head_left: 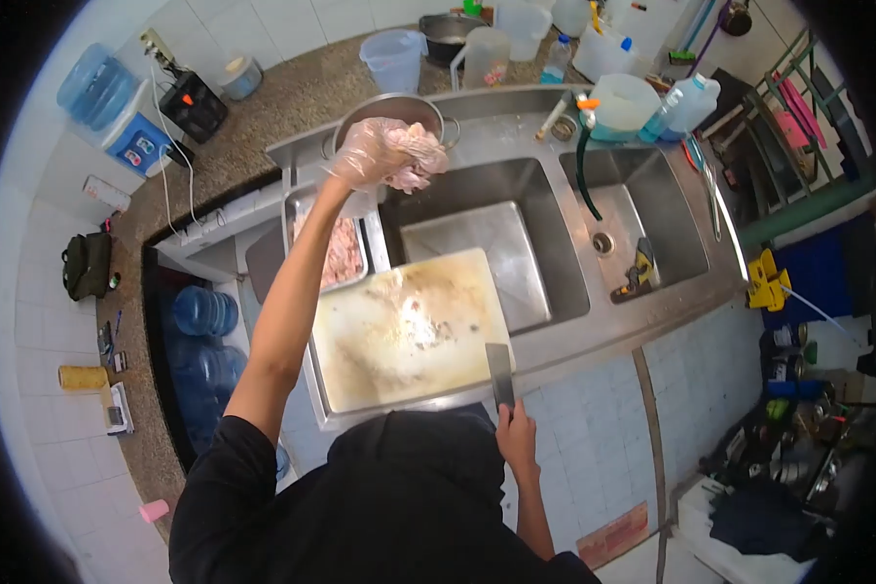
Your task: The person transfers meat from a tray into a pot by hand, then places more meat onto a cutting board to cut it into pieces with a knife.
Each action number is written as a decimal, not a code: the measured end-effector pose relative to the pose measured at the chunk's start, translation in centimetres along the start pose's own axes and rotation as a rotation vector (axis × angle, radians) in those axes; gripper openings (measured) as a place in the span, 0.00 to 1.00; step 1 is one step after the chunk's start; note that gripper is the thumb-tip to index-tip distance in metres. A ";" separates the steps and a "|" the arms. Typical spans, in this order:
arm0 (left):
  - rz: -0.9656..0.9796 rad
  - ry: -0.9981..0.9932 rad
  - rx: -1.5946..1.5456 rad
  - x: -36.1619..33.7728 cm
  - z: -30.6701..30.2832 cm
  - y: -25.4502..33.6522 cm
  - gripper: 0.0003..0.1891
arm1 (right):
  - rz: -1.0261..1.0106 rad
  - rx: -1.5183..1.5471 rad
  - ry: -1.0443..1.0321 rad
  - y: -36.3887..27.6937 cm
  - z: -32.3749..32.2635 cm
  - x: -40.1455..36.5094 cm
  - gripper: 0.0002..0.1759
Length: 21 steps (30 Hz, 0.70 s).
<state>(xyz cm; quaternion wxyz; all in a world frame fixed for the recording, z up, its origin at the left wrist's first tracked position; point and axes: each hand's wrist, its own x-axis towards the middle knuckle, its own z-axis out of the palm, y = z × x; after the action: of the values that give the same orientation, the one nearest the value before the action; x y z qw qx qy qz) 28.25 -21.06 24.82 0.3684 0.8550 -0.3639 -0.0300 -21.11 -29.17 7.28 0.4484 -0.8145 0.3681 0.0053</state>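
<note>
Looking down from head height over a stainless steel desk [579,341] with two sink basins set into it. The left hand [372,151], in a clear plastic glove, is raised at the end of an outstretched bare arm. Its grip is closed around a clump of pale pink raw meat [420,161], which bulges out of the fingers toward the right. The clump hangs above the near rim of a round metal bowl [399,105] that stands at the far left corner of the desk.

The right hand [516,440] is bare and sits at the near edge of the desk. Its grip is wrapped tight around the handle of a knife [499,373]. The knife's long axis runs from near to far, handle toward the person, and the broad blade points away. The blade lies over the near right corner of a pale, smeared cutting board [409,326].

The cutting board lies across the near left part of the desk, overlapping the front edge of the left sink basin [516,243]. Just beyond the board's far left corner is a metal tray [297,209] holding more raw meat. The right sink basin [652,219] has a dark green hose [584,180] curving down into it. Plastic jugs [396,58] and bottles stand along the far edge. Blue water bottles [204,311] lie below the left end.
</note>
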 end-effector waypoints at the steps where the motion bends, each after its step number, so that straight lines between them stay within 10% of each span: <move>1: 0.054 -0.018 0.080 -1.4 1.6 0.2 0.13 | 0.024 -0.018 -0.010 -0.1 -0.2 -0.2 0.14; 3: 0.249 0.006 0.206 -4.3 5.3 0.9 0.11 | 0.058 -0.052 -0.022 0.1 -0.6 -1.0 0.14; 7: -0.184 -0.365 -0.034 -10.5 13.2 0.6 0.16 | 0.003 -0.025 0.034 0.6 -0.8 -2.3 0.13; 9: 0.065 -0.411 0.221 -13.4 19.5 -5.8 0.15 | 0.015 -0.033 0.032 0.9 -0.9 -3.0 0.13; 13: -0.058 -0.450 0.159 -18.7 19.6 -5.9 0.14 | 0.018 -0.058 0.037 1.6 -1.3 -4.0 0.13; 21: -0.187 -0.056 0.227 -22.1 16.1 -3.9 0.11 | -0.063 -0.063 0.024 0.5 -1.0 -3.4 0.11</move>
<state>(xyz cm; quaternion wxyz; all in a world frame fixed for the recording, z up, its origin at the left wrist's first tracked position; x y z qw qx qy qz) 9.23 -14.76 5.76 0.2549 0.9201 -0.2936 -0.0469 -24.20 -28.08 8.70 0.4183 -0.8393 0.3471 -0.0071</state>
